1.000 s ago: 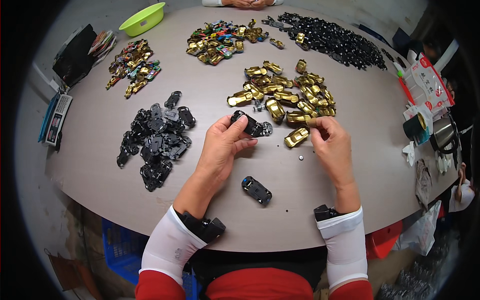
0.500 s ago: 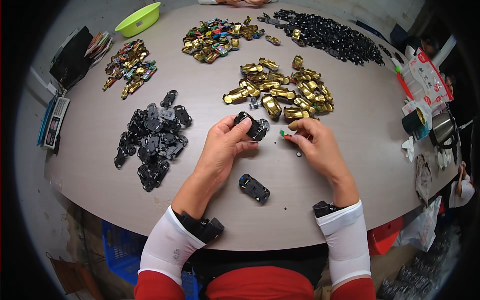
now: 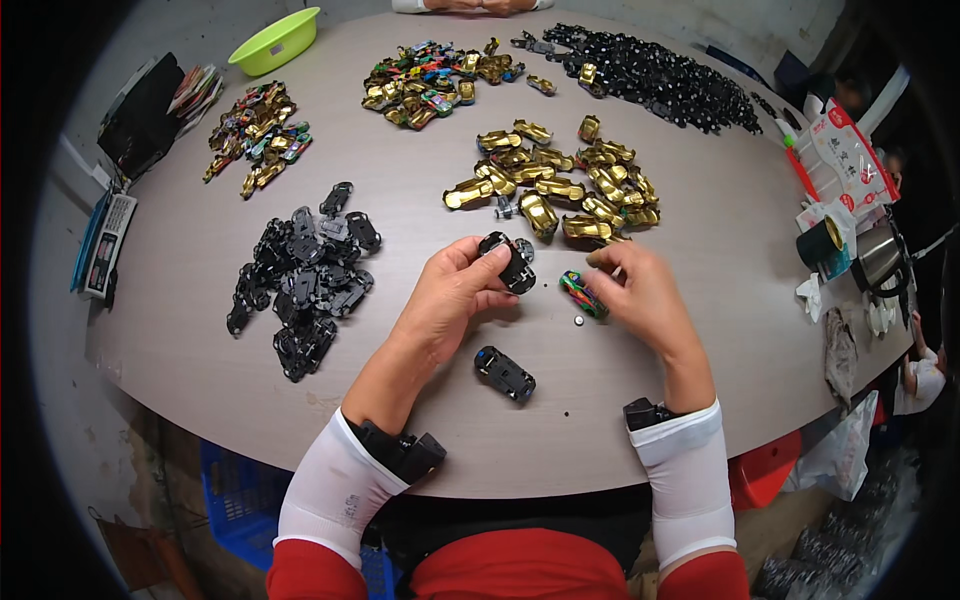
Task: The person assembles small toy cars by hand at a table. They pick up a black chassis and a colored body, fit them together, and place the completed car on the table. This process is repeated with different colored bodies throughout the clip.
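Resting on the table (image 3: 420,215), a black car base (image 3: 507,262) is held in the left hand (image 3: 455,290), and a colourful toy car (image 3: 581,293) is pinched by the right hand (image 3: 640,295), near the gold cars (image 3: 560,190).

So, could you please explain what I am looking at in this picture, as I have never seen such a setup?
There is no machine here: a person works with two bare hands, and a wide camera on their head looks down, which bends the edges. The left hand holds a black toy-car part above the round table. The right hand touches a small multicoloured car lying on the table. A finished black car lies nearer the person. Around them lie heaps: black parts on the left, gold car bodies ahead, coloured cars further off, and more black parts at the far right. A green bowl stands at the far left.
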Tool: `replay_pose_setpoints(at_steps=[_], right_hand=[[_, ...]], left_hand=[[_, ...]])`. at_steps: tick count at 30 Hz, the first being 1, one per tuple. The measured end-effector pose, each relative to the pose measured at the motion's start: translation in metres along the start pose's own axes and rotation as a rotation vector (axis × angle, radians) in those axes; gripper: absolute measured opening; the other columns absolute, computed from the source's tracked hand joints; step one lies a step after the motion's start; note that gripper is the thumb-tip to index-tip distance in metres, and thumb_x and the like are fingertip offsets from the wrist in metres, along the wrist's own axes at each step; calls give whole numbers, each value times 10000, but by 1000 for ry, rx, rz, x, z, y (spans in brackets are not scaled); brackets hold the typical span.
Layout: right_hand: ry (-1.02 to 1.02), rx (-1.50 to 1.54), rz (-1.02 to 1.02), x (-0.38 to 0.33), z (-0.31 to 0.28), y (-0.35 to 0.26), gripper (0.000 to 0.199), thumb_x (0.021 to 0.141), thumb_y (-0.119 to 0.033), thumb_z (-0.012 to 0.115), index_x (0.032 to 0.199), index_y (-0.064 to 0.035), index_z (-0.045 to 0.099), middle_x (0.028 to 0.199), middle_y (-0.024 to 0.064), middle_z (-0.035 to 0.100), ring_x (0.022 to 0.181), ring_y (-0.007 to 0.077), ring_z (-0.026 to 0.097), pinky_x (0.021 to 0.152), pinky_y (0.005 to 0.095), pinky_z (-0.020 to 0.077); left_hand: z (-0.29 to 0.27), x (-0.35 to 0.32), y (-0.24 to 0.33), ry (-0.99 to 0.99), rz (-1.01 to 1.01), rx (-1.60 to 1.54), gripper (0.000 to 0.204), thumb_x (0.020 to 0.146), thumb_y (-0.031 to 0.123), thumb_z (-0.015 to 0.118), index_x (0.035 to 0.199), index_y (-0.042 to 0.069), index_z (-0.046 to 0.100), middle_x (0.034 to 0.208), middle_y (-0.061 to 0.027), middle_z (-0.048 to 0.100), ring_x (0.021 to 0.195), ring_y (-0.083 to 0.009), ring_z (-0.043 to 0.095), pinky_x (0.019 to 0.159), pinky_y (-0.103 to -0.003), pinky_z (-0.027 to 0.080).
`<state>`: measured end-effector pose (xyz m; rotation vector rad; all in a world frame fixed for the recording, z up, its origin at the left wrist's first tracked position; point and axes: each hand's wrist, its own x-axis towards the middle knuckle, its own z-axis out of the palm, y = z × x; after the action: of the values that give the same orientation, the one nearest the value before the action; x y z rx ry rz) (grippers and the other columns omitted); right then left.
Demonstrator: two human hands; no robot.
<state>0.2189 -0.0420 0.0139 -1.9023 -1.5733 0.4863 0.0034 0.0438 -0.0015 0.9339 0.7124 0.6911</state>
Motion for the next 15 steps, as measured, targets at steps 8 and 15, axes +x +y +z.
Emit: replay_pose_setpoints(at_steps=[8, 15], right_hand=[[-26, -215, -245, -6, 6, -9, 217, 730, -19, 646, 947, -30, 661, 970, 104, 596, 964, 302, 554, 859, 394, 445], [85, -62, -487, 2, 5, -1, 202, 737, 36, 598, 916, -41, 652, 946, 97, 612, 928, 295, 564, 823, 372, 450]], left_hand=[[-2, 1, -2, -7, -10, 3, 225, 948, 205, 592, 1091, 32, 598, 929, -46, 662, 777, -104, 630, 721, -287, 560], [0, 0, -2, -14, -24, 15, 241, 946, 227, 597, 1090, 35, 594, 932, -47, 658, 782, -104, 624, 726, -286, 558]])
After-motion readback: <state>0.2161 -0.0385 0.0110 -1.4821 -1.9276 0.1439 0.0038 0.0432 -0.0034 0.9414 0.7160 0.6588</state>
